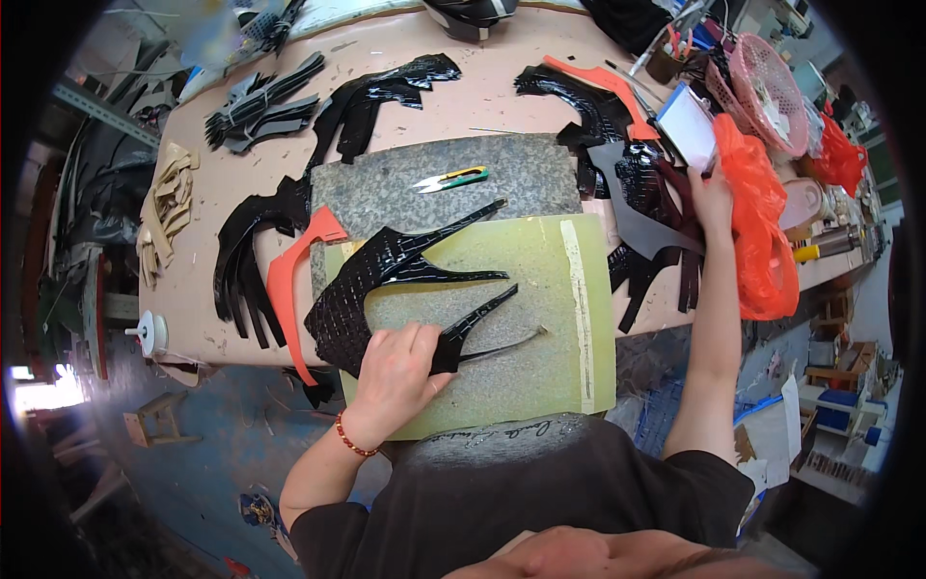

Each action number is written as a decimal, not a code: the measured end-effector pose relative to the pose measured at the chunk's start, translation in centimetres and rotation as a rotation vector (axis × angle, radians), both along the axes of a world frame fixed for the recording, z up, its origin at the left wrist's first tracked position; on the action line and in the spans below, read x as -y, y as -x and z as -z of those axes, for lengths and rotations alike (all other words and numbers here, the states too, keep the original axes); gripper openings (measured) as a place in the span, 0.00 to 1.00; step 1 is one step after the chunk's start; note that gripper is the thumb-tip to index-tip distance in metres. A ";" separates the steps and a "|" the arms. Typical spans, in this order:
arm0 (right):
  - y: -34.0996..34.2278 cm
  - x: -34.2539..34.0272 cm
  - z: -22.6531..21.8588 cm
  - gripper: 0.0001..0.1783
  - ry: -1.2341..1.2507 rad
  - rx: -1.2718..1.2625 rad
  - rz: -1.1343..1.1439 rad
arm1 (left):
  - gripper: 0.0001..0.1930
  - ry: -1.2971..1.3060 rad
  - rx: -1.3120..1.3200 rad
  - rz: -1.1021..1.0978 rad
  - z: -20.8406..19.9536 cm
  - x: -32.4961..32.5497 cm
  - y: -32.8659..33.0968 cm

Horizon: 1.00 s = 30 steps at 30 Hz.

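Observation:
My left hand (394,374) has its fingers curled over the lower edge of a black glossy, crocodile-patterned leather piece (359,294) with long pointed straps. That piece lies on a translucent yellow-green mat (492,386), over a grey stone slab (357,188). My right hand (712,201) reaches far right, between a red plastic bag (757,222) and dark cut pieces (680,193); its fingers are largely hidden. Thread snips (453,179) with yellow and green handles rest on the slab.
Black leather pieces (256,227) lie in stacks round the slab, with an orange-red template (289,280) on the left and a grey template (632,207) on the right. A notepad (687,125), pink baskets (767,92) and tan strips (166,212) share the table.

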State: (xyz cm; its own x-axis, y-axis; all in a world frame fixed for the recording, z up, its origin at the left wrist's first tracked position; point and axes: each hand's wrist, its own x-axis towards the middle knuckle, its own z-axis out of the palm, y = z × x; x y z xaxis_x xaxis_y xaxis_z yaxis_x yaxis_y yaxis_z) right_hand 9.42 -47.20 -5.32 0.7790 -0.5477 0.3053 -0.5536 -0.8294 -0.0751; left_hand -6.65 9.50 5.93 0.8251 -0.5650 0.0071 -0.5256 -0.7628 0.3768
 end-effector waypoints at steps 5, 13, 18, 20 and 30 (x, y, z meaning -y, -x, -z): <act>15.8 -16.3 -9.4 0.19 -0.571 0.028 -0.405 | 0.31 0.080 -0.008 0.031 1.2 -0.8 -0.9; 25.1 -19.1 0.3 0.24 -1.923 -0.454 -0.415 | 0.25 1.175 0.161 -0.470 -4.7 -4.6 -2.6; 24.8 -20.8 4.5 0.36 -2.822 -0.221 -0.382 | 0.21 1.646 0.277 -0.107 -8.0 -8.3 -0.7; 24.9 -22.5 1.9 0.39 -2.660 -0.177 -0.451 | 0.20 1.615 0.380 -0.144 -8.8 -8.7 1.5; 38.2 -23.7 -0.4 0.45 -2.337 0.418 -0.378 | 0.18 1.950 -0.059 0.084 -7.5 -10.4 2.3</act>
State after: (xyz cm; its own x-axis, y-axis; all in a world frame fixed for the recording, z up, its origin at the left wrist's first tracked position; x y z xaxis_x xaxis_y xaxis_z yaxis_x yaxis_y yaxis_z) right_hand -28.81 -23.47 -4.87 0.9691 0.0154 -0.2461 -0.1798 0.7271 -0.6625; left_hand -8.94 19.85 13.43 0.8233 0.1494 0.5476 -0.4899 0.6743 0.5526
